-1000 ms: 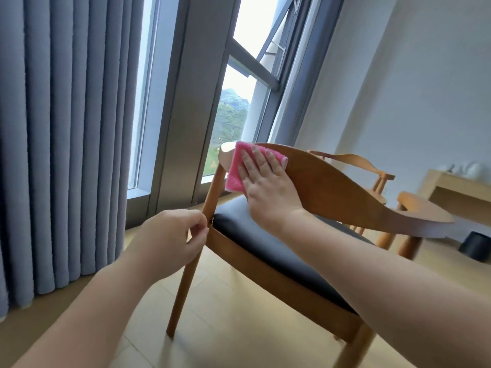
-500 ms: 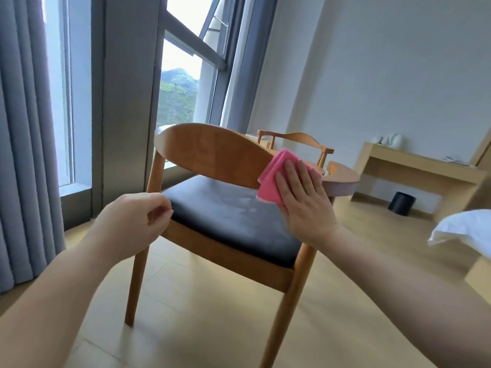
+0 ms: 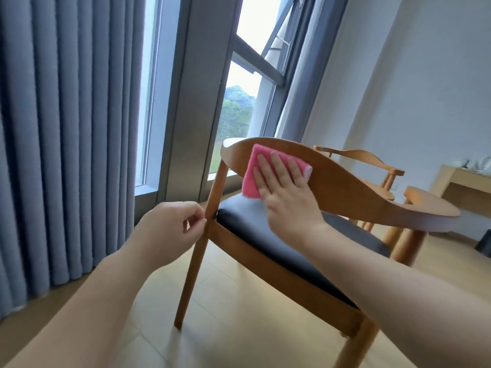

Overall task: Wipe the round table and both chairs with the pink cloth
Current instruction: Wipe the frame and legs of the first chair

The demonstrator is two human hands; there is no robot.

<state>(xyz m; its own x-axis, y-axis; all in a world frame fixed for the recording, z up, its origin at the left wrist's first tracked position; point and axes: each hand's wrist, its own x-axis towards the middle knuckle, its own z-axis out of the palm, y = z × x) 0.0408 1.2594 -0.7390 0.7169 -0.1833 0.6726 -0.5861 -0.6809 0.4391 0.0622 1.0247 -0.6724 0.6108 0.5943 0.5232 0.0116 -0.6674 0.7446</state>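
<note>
Pink cloth (image 3: 265, 173) lies flat against the inner face of the curved wooden backrest of the near chair (image 3: 345, 192), toward that backrest's left end. The right hand (image 3: 285, 192) presses it there with straight, spread fingers, the palm low over the dark seat cushion (image 3: 279, 243). The left hand (image 3: 172, 229) sits at the chair's left rear post, where post and seat rail meet; its fingers are curled and thumb and fingertips seem to pinch the post, though the contact is partly hidden by the hand itself.

As for progress, the step in hand looks like wiping this chair's backrest. Nothing in view shows which surfaces are already clean, so how much of this chair is done cannot be told. The second chair (image 3: 372, 162) stands just behind the first, toward the wall, with no hand near it, and by my reading it may be yet to do. No round tabletop can be made out for certain; only this chair's broad armrest end shows at the right, so whether the table has been wiped is unknown.

Of containers, only a small dark bin (image 3: 485, 247) stands on the floor at the right edge, below a wooden desk (image 3: 462, 183) along the wall; its contents are hidden. A few small pale items sit on the desk, too small to name. Grey curtains (image 3: 66, 128) and a tall window (image 3: 239, 107) fill the left.
</note>
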